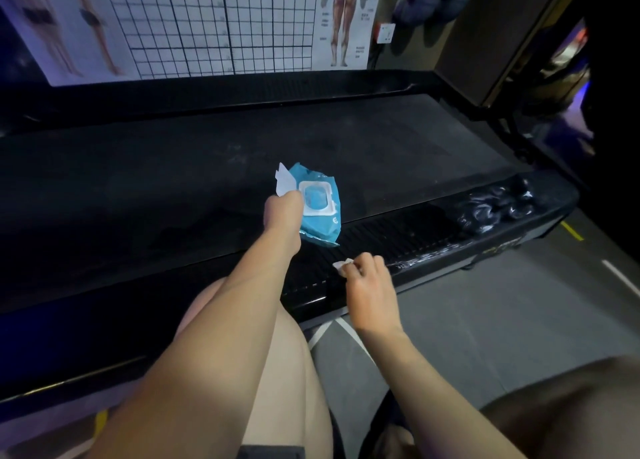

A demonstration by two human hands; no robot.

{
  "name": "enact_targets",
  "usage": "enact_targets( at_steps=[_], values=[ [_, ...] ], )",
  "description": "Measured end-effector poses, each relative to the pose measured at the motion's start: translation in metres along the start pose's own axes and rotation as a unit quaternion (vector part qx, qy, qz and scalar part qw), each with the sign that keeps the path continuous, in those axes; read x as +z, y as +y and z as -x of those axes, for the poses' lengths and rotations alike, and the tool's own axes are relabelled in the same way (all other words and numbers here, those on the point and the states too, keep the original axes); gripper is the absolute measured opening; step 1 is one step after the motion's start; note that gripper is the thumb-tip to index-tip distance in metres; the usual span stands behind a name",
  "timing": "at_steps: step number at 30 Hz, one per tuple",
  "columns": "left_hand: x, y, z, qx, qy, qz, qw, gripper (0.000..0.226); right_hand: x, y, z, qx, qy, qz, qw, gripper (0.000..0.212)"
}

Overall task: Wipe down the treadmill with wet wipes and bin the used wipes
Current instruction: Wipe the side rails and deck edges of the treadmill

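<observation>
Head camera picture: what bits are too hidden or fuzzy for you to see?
All in the head view:
- Fingertips of the left hand: hidden behind the hand itself, at the wipes pack.
- The wipe: mostly buried in the right hand.
- Inside the black bag on the treadmill: too dark.
- Writing on the poster: too small and blurred.
- Treadmill's left end: cut off by the picture edge.

The treadmill belt (381,139) is matt black and looks rubbery, with faint dusty scuffs. The side rail (398,230) is ribbed black plastic with a slight sheen. The pack of wipes (320,230) is crinkled, glossy blue plastic film with a smooth white hard-plastic lid (317,198). The wipe (341,263) is soft white cloth. The bag (495,209) is shiny, crumpled black plastic. The floor (502,313) is matt grey.
</observation>
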State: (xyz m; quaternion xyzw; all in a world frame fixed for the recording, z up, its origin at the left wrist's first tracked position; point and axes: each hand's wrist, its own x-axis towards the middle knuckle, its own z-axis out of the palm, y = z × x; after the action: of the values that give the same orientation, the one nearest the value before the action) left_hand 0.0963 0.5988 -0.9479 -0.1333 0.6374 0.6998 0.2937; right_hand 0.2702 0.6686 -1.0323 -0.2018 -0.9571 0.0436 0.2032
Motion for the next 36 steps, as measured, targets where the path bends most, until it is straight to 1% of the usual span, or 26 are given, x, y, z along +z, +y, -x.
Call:
enact_targets(
  at_steps=[2, 3, 4, 6, 8, 10, 12, 14, 17, 20, 23, 26, 29, 31, 34, 36],
  values=[
    [0.000, -0.001, -0.002, 0.001, 0.002, -0.002, 1.000, 0.041, 0.010, -0.009, -0.001, 0.013, -0.034, 0.001, 0.999, 0.042],
    [0.000, -0.001, -0.003, 0.001, 0.003, -0.002, 1.000, 0.042, 0.015, -0.012, 0.001, 0.031, -0.050, -0.016, 0.998, 0.046],
    [0.000, -0.001, -0.003, 0.000, 0.003, -0.002, 1.000, 0.042, 0.017, -0.013, 0.004, 0.047, -0.063, -0.043, 0.996, 0.045],
    [0.001, 0.000, -0.005, -0.003, 0.002, 0.004, 1.000, 0.042, 0.016, -0.017, 0.012, 0.076, -0.079, -0.111, 0.988, 0.035],
    [0.004, 0.002, -0.005, -0.002, -0.004, 0.013, 1.000, 0.037, 0.010, -0.018, 0.018, 0.112, -0.066, -0.175, 0.976, 0.027],
    [0.006, 0.003, -0.004, 0.005, -0.013, 0.018, 1.000, 0.032, 0.004, -0.014, 0.015, 0.164, -0.051, -0.237, 0.956, 0.023],
    [0.007, 0.002, -0.003, 0.005, -0.016, 0.019, 1.000, 0.030, 0.000, -0.009, 0.008, 0.215, -0.052, -0.270, 0.937, 0.022],
    [0.006, 0.002, -0.001, 0.001, -0.015, 0.023, 1.000, 0.027, 0.001, -0.004, 0.005, 0.233, -0.073, -0.288, 0.926, 0.019],
    [0.003, 0.004, 0.000, -0.007, -0.010, 0.031, 0.999, 0.027, 0.006, -0.002, 0.004, 0.216, -0.071, -0.287, 0.930, 0.011],
    [0.003, 0.006, 0.002, -0.004, -0.012, 0.034, 0.999, 0.025, 0.011, -0.006, 0.004, 0.197, -0.066, -0.252, 0.945, 0.004],
    [0.005, 0.005, 0.002, -0.001, -0.012, 0.026, 1.000, 0.027, 0.014, -0.013, 0.004, 0.160, -0.063, -0.245, 0.954, 0.006],
    [0.006, 0.005, 0.003, -0.002, -0.007, 0.021, 1.000, 0.028, 0.020, -0.013, 0.001, 0.163, -0.038, -0.250, 0.954, 0.010],
    [0.007, 0.006, 0.004, 0.001, -0.011, 0.027, 1.000, 0.011, 0.028, -0.012, 0.003, 0.151, -0.005, -0.190, 0.970, 0.006],
    [0.007, 0.007, 0.006, 0.004, -0.015, 0.033, 0.999, 0.009, 0.032, -0.010, 0.010, 0.145, 0.029, -0.179, 0.973, 0.004],
    [0.006, 0.007, 0.006, 0.008, -0.017, 0.038, 0.999, 0.014, 0.033, 0.000, 0.014, 0.181, 0.077, -0.167, 0.966, 0.002],
    [0.006, 0.007, 0.005, 0.008, -0.018, 0.037, 0.999, 0.017, 0.032, 0.010, 0.010, 0.206, 0.080, -0.146, 0.964, 0.002]
  ],
)
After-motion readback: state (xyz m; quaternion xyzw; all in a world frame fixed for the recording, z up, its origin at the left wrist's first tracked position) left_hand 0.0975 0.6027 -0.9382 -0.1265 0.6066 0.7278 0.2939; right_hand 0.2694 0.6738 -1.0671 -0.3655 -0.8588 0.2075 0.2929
